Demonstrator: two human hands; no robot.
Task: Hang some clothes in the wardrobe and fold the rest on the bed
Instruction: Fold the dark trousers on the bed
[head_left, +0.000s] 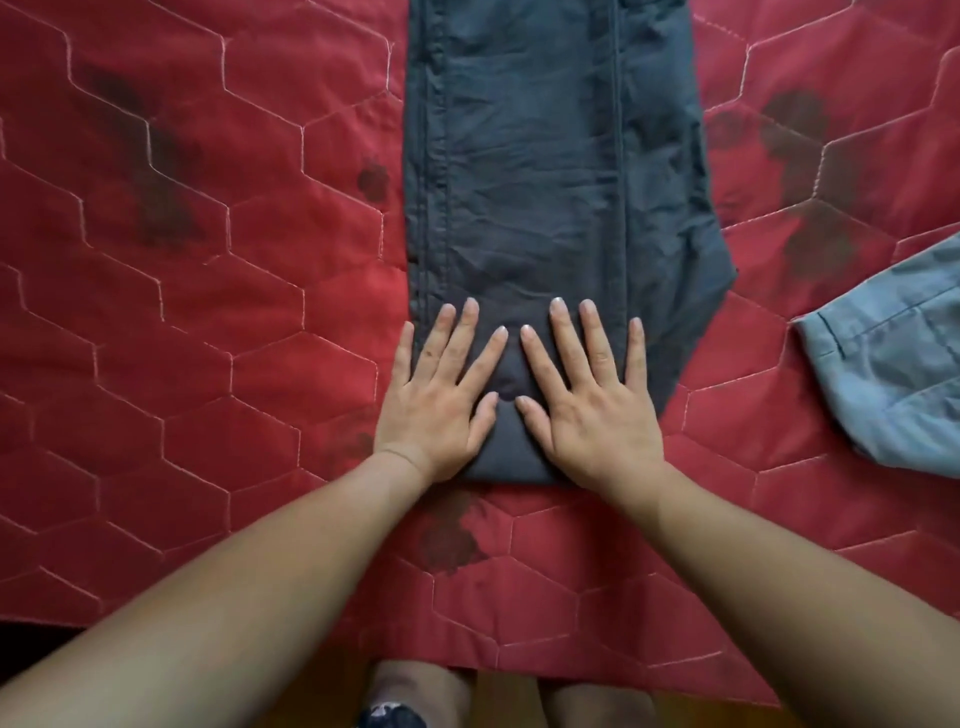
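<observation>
Head view: the left hand (434, 410) and right hand (597, 415) lie flat, side by side, on the near end of the dark trousers (545, 156), thumbs almost meeting. Both have fingers straight and spread, pressing down, gripping nothing. The left little finger sits at the trousers' left edge, by the red quilt (208, 322) on the bed. The trousers stretch away from the hands in a long folded strip. Off to the right of the right hand lies a pale blue garment (893, 379), apart from the trousers.
</observation>
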